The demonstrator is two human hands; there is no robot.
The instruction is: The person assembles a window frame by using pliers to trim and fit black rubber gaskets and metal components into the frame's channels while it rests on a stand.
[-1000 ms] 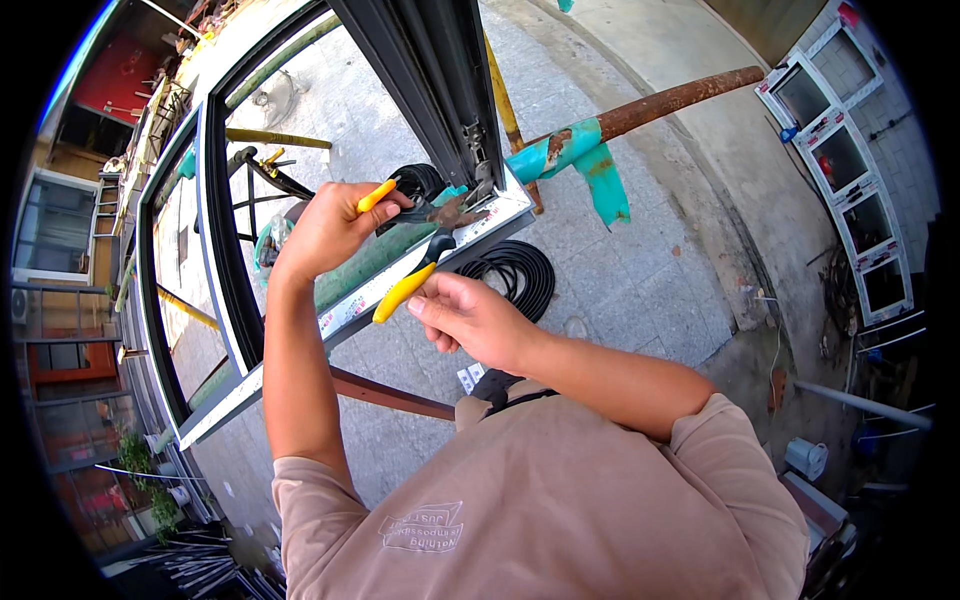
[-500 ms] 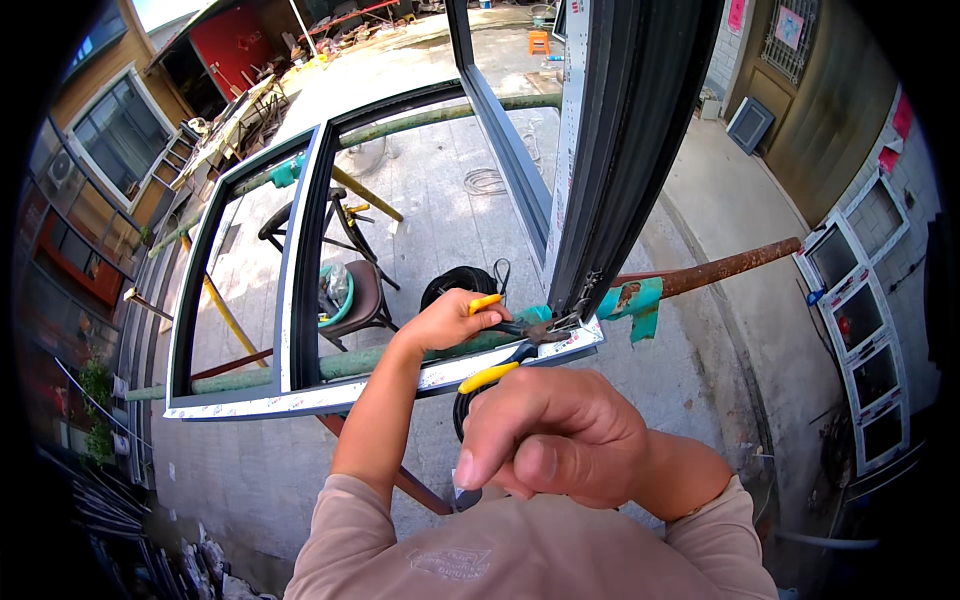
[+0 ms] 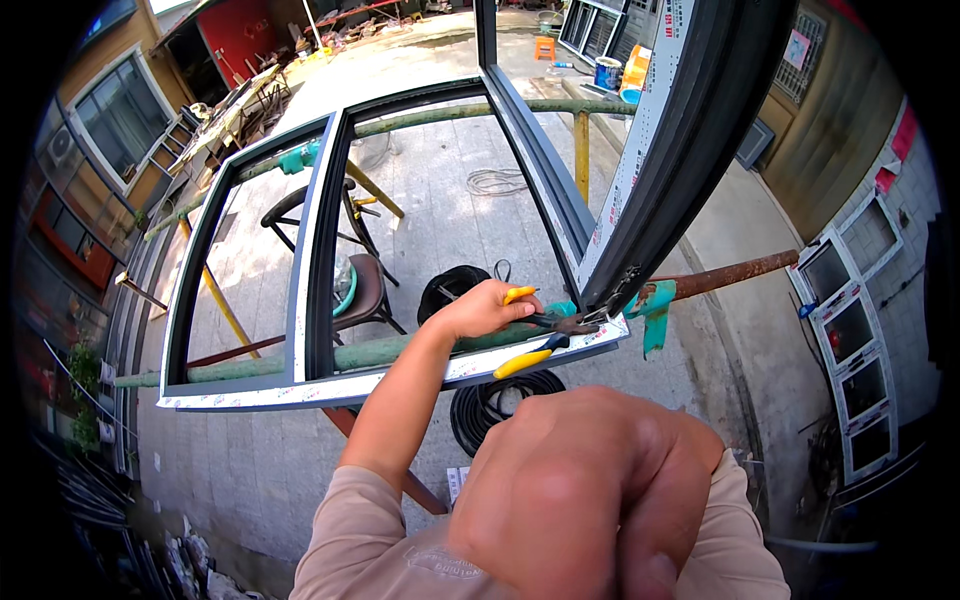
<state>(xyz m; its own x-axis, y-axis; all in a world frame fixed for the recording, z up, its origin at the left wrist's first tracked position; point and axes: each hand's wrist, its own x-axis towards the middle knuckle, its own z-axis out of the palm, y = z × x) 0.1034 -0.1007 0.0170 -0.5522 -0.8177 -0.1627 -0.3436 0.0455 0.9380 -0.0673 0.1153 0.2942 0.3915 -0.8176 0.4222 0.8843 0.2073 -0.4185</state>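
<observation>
At the near right corner of a dark window frame with white film (image 3: 425,377), my left hand (image 3: 482,312) holds a pair of pliers (image 3: 525,360) with yellow and black handles. One handle lies in this hand, while the other juts free toward me. The jaws rest against small metal parts where an upright dark frame section (image 3: 700,140) meets the corner. My right hand (image 3: 575,480) is a large curled fist close to the camera. Its fingertips are mostly hidden, so I cannot make out whether it holds anything.
Green pipes (image 3: 385,352) bear the frame, and a rusty pipe (image 3: 735,272) sticks out on the right. Below lies a black coil (image 3: 470,420). A brown chair (image 3: 365,290) stands beyond the frame, and other window frames (image 3: 850,340) lean at the right.
My right fist has risen closer to the camera and looks larger. The view has shifted a little, and the upright section leans further right in it. My left hand keeps hold of the pliers.
</observation>
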